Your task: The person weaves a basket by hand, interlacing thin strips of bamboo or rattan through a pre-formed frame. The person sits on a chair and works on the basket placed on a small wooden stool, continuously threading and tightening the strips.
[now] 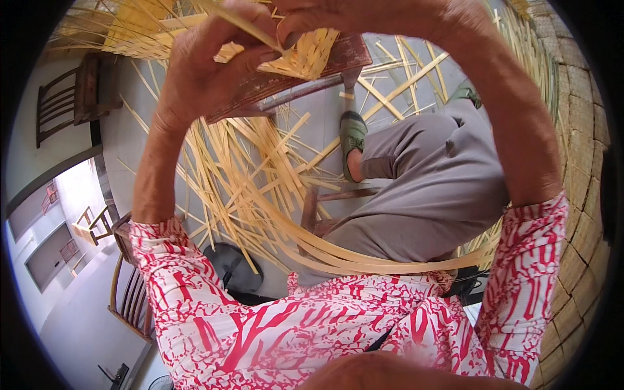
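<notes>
Grey floor [120, 140] carries flat yellow strips [250, 172]. Far, over a red-brown wooden bench [351, 55], the left hand [211, 62] pinches yellow woven basketry [315, 55]; cropped, the right hand [344, 14] cannot be judged. Likely light, springy; hold its edge.

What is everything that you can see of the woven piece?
The woven piece is made of flat, pale yellow, bamboo-like strips, closely crossed, with loose ends spreading left. Its corner sits over the reddish bench. The left grip appears to pinch it near this corner, the right grip to touch it; both partly hide it.
</notes>
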